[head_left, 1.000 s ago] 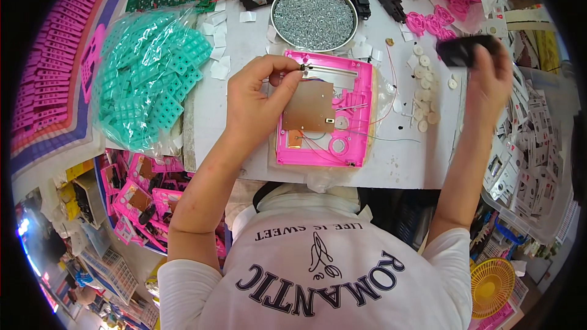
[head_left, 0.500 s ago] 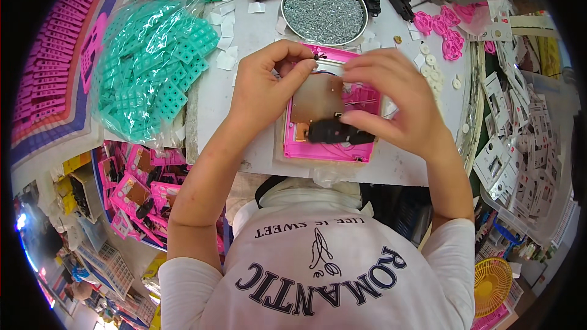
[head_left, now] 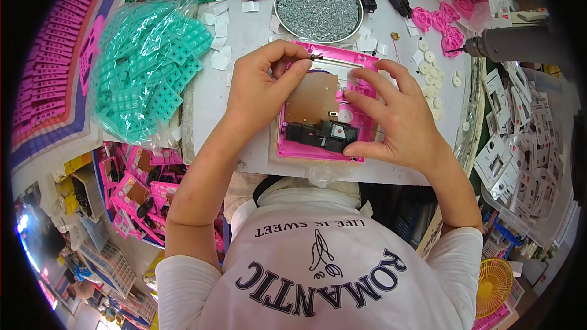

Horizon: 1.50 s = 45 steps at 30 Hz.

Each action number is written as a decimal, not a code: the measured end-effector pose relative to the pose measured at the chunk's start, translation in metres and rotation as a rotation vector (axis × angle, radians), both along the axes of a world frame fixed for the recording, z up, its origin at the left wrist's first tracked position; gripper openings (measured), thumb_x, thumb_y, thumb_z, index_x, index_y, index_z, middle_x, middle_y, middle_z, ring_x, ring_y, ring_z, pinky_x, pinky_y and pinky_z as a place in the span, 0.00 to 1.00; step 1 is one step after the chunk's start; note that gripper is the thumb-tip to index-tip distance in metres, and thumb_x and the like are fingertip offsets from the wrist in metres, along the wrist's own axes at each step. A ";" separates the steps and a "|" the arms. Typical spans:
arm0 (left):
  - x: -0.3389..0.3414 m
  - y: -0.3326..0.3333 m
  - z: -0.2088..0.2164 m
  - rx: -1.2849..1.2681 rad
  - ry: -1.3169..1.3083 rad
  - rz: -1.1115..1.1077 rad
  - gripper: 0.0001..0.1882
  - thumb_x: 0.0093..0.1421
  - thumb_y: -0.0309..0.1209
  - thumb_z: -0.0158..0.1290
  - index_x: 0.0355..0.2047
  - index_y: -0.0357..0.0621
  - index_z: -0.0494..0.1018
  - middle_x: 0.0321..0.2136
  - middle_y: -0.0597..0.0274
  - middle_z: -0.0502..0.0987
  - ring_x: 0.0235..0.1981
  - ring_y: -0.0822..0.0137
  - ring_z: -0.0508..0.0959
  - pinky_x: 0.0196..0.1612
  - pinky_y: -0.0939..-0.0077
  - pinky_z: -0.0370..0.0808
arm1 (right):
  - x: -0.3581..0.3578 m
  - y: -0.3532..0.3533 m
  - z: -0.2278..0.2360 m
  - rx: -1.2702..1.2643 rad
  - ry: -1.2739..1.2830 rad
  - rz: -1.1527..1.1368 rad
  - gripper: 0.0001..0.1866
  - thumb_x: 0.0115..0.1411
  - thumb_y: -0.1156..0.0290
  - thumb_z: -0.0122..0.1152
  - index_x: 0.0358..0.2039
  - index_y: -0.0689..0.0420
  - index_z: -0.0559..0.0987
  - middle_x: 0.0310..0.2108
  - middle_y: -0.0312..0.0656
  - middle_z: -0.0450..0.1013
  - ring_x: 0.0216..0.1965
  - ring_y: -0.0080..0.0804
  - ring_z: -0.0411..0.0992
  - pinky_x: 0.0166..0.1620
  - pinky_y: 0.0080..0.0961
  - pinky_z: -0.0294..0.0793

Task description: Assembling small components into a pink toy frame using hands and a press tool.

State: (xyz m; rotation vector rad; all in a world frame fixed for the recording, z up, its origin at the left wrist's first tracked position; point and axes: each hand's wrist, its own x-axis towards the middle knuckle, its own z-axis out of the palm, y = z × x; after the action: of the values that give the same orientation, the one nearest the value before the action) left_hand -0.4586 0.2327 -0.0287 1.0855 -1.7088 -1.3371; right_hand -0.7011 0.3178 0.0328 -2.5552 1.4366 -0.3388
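A pink plastic shell (head_left: 284,151) lies in front of me on the bench. Inside it are a brown circuit board (head_left: 309,101) and, along the near side, a black mechanism (head_left: 336,137) with a pale part on top. My left hand (head_left: 266,82) is closed at the shell's far edge, pinching a small dark piece (head_left: 315,57) whose kind I cannot make out. Over the shell's right side, my right hand (head_left: 400,116) is open with fingers spread. Its thumb rests by the near right corner beside the black mechanism, and its fingertips reach over the shell's interior.
A round tin of screws (head_left: 318,9) stands beyond the shell. Bagged teal button parts (head_left: 150,73) lie left. At right are white wheels (head_left: 430,72), pink parts (head_left: 451,36), a grey power screwdriver (head_left: 510,44) and a clear bin (head_left: 532,208). More pink shells (head_left: 137,192) fill a container lower left.
The black mechanism, blurred beneath my right hand before, now lies still in the shell. My right fingers have spread and moved lower. The screwdriver has swung nearer. My left hand keeps its pinch.
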 end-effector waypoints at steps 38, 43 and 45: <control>0.001 -0.037 0.046 -0.514 -0.327 -0.547 0.05 0.54 0.24 0.61 0.31 0.39 0.76 0.30 0.56 0.76 0.33 0.53 0.78 0.35 0.63 0.75 | 0.013 -0.007 -0.012 -0.047 -0.197 -0.101 0.30 0.45 0.66 0.76 0.50 0.57 0.78 0.45 0.45 0.76 0.43 0.47 0.72 0.44 0.39 0.77; -0.004 -0.037 0.053 -0.630 -0.401 -0.576 0.06 0.53 0.24 0.62 0.31 0.40 0.76 0.31 0.58 0.76 0.34 0.51 0.78 0.37 0.60 0.76 | 0.016 -0.010 -0.012 -0.053 -0.228 -0.097 0.28 0.44 0.68 0.76 0.47 0.57 0.79 0.42 0.42 0.75 0.42 0.43 0.72 0.40 0.35 0.78; -0.006 -0.039 0.054 -0.632 -0.413 -0.595 0.06 0.53 0.24 0.62 0.31 0.40 0.76 0.32 0.58 0.76 0.35 0.51 0.78 0.37 0.60 0.76 | 0.016 -0.011 -0.011 -0.069 -0.227 -0.095 0.27 0.43 0.69 0.76 0.46 0.58 0.80 0.41 0.41 0.75 0.41 0.42 0.72 0.39 0.34 0.78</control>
State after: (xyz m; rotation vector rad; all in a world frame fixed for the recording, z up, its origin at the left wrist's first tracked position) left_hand -0.4649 0.1935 0.0255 0.5111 -2.6623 -0.7847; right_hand -0.6850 0.3069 0.0215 -2.4115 1.4858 -0.6800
